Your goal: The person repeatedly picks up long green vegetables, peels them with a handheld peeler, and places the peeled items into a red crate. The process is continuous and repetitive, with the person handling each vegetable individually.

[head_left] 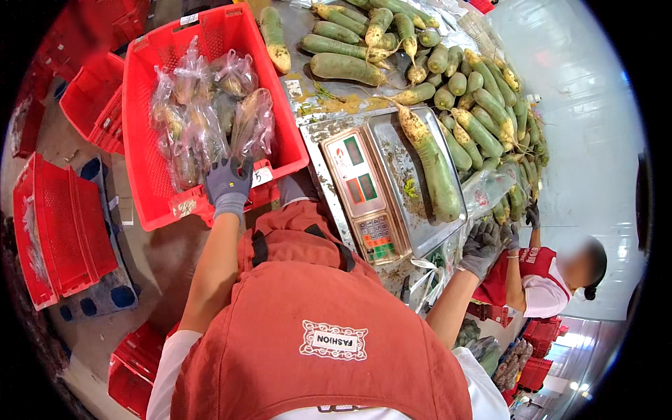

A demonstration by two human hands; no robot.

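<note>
My left hand (229,186), in a grey glove, is closed over the near rim of a red plastic crate (143,189). Inside the crate lie several radishes in clear plastic bags (203,129). On the right, my gloved right hand (481,249) is beside the scale's near right corner, fingers stretched out, next to a clear plastic bag (490,187). A single large green radish (430,164) lies on the steel pan of a digital scale (364,192), its yellowish, dirt-stained end pointing away from me.
Loose green radishes (483,119) are heaped beyond the scale on the metal table (329,129). A co-worker (535,276) in a red vest has gloved hands at the heap's right end. More red crates (70,224) stand on the left, some on a blue pallet (115,294).
</note>
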